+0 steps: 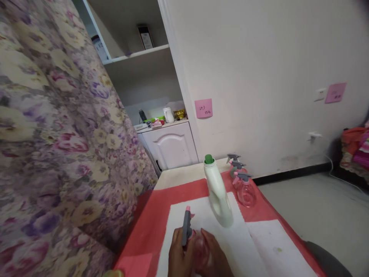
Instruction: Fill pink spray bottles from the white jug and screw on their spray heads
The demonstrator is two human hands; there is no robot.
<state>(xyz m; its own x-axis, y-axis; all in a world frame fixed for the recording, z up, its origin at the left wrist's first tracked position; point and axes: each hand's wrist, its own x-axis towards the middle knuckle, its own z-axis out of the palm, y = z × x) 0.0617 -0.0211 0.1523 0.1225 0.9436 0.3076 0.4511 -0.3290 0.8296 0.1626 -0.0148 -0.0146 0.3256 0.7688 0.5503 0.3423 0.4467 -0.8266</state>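
Note:
At the bottom of the view both my hands wrap a small clear pink spray bottle [198, 246] with a grey and pink trigger head [186, 227]. My left hand [178, 256] grips it by the trigger side and my right hand [215, 254] holds the body. They rest over a white towel [201, 215] on a red cloth [152, 219]. A tall white jug with a green cap [218, 192] stands just beyond my hands. Behind it at the table's far right are several pink spray bottles [243, 184].
A flowered curtain [57, 134] hangs close on the left. A white cabinet [170, 144] with small items on top stands behind the table under shelves. Pink notes are stuck on the wall [203, 108]. Bare floor lies to the right, with a dark chair edge [325, 259].

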